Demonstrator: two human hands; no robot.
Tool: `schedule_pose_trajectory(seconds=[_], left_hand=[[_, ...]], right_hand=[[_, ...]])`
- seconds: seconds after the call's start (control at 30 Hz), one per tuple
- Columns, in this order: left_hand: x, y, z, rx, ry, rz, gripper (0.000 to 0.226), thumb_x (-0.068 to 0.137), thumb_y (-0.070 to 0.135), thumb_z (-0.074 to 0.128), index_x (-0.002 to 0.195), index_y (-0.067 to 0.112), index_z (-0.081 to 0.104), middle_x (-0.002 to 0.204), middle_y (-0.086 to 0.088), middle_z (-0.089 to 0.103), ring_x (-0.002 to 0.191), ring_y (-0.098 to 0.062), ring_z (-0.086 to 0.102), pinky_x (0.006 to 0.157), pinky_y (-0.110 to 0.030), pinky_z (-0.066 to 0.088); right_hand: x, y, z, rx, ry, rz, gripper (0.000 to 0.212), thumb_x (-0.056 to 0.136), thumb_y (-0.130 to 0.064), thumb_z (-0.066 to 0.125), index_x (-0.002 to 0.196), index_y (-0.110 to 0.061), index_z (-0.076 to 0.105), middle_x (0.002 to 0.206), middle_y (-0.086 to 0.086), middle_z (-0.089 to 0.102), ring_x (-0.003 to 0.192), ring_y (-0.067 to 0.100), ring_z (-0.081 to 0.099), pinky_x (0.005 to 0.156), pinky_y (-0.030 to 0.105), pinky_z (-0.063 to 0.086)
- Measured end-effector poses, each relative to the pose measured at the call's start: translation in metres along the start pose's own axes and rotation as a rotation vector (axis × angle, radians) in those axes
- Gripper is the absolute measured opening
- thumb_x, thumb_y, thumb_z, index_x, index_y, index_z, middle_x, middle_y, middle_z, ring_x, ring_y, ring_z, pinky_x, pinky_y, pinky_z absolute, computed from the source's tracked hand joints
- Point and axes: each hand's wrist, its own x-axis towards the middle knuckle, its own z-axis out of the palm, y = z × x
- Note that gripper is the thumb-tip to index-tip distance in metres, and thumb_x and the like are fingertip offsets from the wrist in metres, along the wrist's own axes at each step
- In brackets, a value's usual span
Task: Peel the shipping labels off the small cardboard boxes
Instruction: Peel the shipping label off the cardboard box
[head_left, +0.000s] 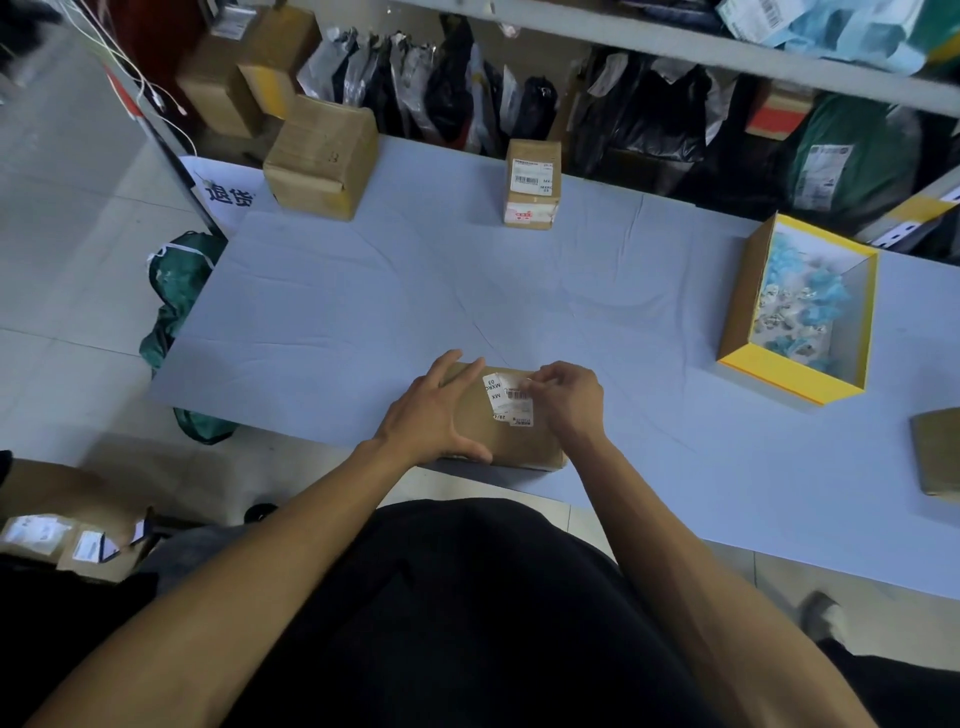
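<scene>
Fingers (540, 375) of our right hand (569, 402) pinch the torn white paper shipping label (506, 396) atop a small brown cardboard box (498, 431) at the pale blue worktop's (363, 291) near edge; our left hand (434, 415), fingers spread, braces it. We judge the label thin, tear-prone, best lifted from a loose corner.

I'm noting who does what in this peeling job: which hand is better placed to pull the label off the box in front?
The right hand. Its fingertips are already pinching at the label on the box, while the left hand lies spread over the box's left side, seemingly holding it steady.
</scene>
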Motion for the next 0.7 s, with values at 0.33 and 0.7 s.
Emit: schedule_pose_trajectory(seconds=[0.33, 0.7], left_hand=[[0.001, 0.001, 0.0, 0.0, 0.004, -0.002, 0.126, 0.049, 0.072, 0.079, 0.151, 0.044, 0.01, 0.16, 0.013, 0.002, 0.142, -0.023, 0.026, 0.103, -0.048, 0.043], [0.002, 0.0, 0.001, -0.06, -0.003, -0.004, 0.127, 0.049, 0.066, 0.084, 0.152, 0.043, 0.013, 0.159, 0.014, 0.003, 0.143, -0.022, 0.024, 0.109, -0.043, 0.039]], right_hand=[[-0.005, 0.007, 0.013, -0.26, 0.113, -0.145, 0.015, 0.077, -0.026, 0.07, 0.066, -0.027, 0.059, 0.087, -0.003, 0.064, 0.09, 0.02, 0.059, 0.061, 0.016, 0.032], [-0.007, -0.004, 0.0, -0.032, 0.035, -0.051, 0.01, 0.082, -0.018, 0.073, 0.078, -0.012, 0.066, 0.077, -0.003, 0.064, 0.066, 0.006, 0.055, 0.055, 0.017, 0.041]])
